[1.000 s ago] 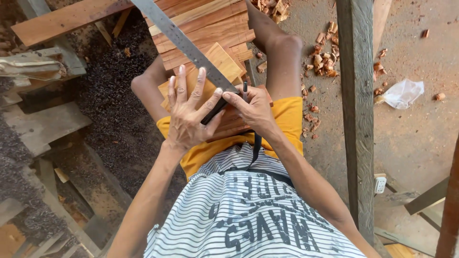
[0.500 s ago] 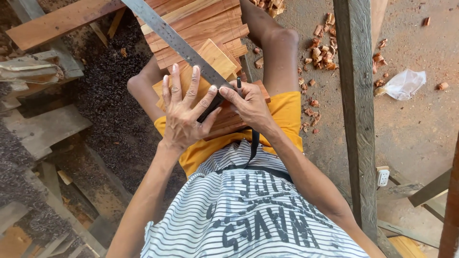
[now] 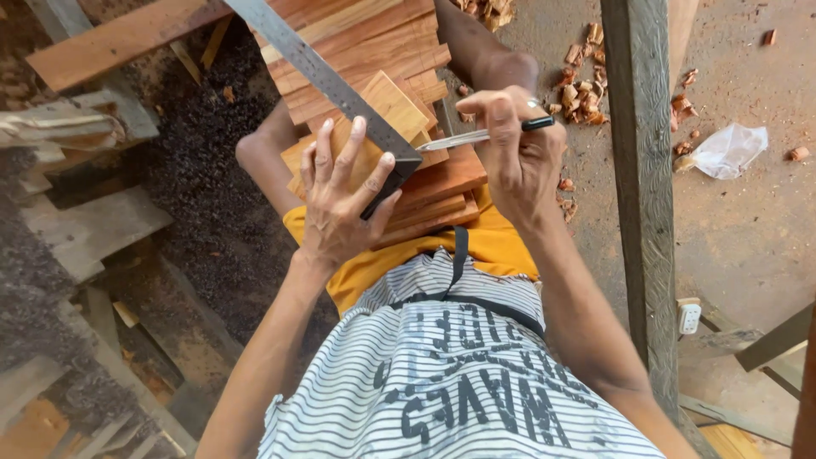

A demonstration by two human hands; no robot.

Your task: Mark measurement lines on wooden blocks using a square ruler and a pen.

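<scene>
My left hand (image 3: 340, 200) lies flat with spread fingers on a small light wooden block (image 3: 387, 106) and on the black handle of a metal try square (image 3: 323, 76). The square's steel blade runs up and left across a stack of reddish wooden boards (image 3: 442, 183) resting on my lap. My right hand (image 3: 518, 153) grips a slim pen-like marking tool (image 3: 476, 136), silver with a black end. Its tip touches the wood right beside the square's handle.
A grey weathered wooden post (image 3: 642, 170) stands at the right. Wood chips (image 3: 582, 89) and a crumpled clear plastic bag (image 3: 727, 149) lie on the dirt floor. Planks (image 3: 119, 38) and offcuts over dark sawdust fill the left side. A small white box (image 3: 688, 316) lies low right.
My right hand has lifted off the boards and shifted right, now holding the marking tool with its tip at the square. My left hand stays pressed on the block and square.
</scene>
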